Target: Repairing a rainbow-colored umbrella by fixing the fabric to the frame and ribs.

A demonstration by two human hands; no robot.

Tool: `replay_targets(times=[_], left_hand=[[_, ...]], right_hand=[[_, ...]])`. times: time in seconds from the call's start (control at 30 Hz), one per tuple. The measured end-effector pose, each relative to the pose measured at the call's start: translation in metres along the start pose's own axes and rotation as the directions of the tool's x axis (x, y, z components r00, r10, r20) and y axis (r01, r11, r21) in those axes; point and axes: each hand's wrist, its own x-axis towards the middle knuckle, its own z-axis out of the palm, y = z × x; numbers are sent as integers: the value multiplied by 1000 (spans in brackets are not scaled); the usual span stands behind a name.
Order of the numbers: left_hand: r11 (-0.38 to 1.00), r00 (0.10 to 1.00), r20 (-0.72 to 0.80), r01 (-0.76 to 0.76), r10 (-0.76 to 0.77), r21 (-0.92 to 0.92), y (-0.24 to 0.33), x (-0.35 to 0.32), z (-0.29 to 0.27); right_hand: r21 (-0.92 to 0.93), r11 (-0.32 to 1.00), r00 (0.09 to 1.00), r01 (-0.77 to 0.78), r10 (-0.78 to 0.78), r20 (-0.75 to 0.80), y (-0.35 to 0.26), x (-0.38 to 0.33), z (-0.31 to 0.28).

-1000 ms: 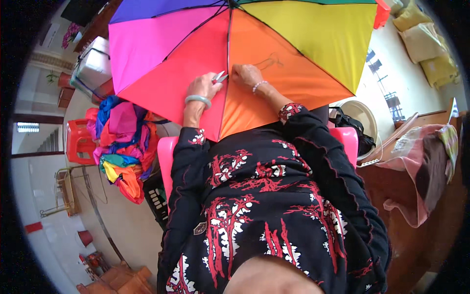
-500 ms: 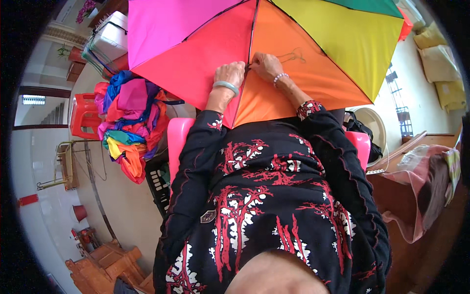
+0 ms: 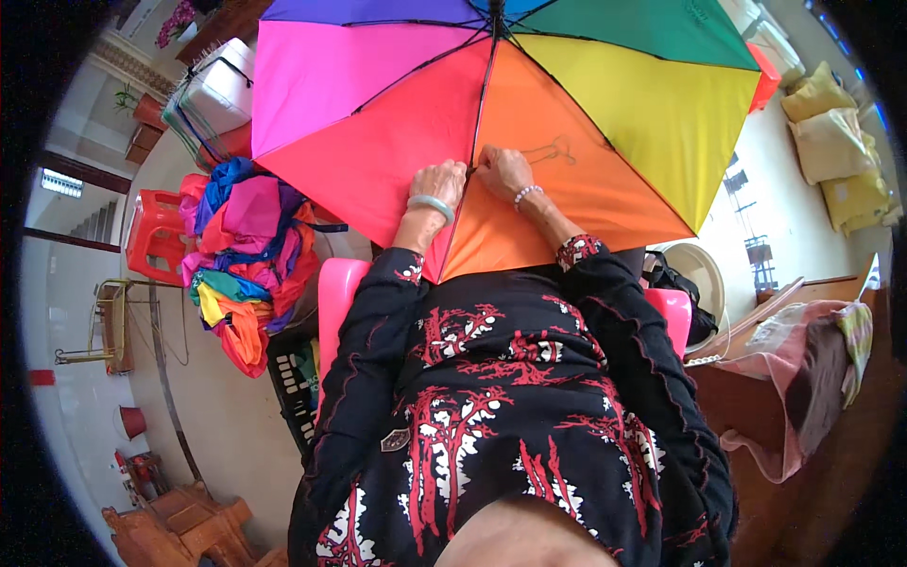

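An opened rainbow-coloured umbrella [image 3: 586, 203] lies spread in front of me, its inner side with the dark ribs facing me. My left hand [image 3: 437, 186] is closed at the rib [image 3: 481, 104] between the red and orange panels, its knuckles up. Just right of it, my right hand [image 3: 504, 172] pinches the same rib from the orange side. The fingertips of both hands nearly meet there, and whatever small part lies between them is hidden. A thin dark looped thread [image 3: 556, 149] rests on the orange panel beside my right hand.
A heap of folded colourful fabric [image 3: 250, 241] sits at my left beside a red plastic stool [image 3: 156, 236]. A black crate [image 3: 291, 383] stands by my pink chair [image 3: 338, 298]. On the right are a pale bucket [image 3: 704, 274] with a black bag and a wooden surface with cloths [image 3: 798, 378].
The umbrella and both hands sit lower in the picture, and more of the umbrella's centre shows. Both hands keep their hold at the same rib.
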Motion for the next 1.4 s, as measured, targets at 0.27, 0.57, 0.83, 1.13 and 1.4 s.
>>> replay_targets(times=[0.27,0.57,0.83,1.13,1.4], left_hand=[[984,988,87,138,-129,-112,-3,3,0],[987,983,142,129,-114,-97,-4,4,-10],[988,977,166,142,-130,-58,-3,5,-11],[988,982,135,142,-134,-53,0,3,-13],[997,997,15,74,-73,-25,5,3,-6]], right_hand=[[90,995,999,45,-44,-12,6,1,1],[78,997,998,-14,9,60,8,2,-1],[58,995,996,84,-86,25,11,0,1],[-28,997,997,73,-72,31,14,1,5],[-7,996,996,91,-91,5,10,0,5]])
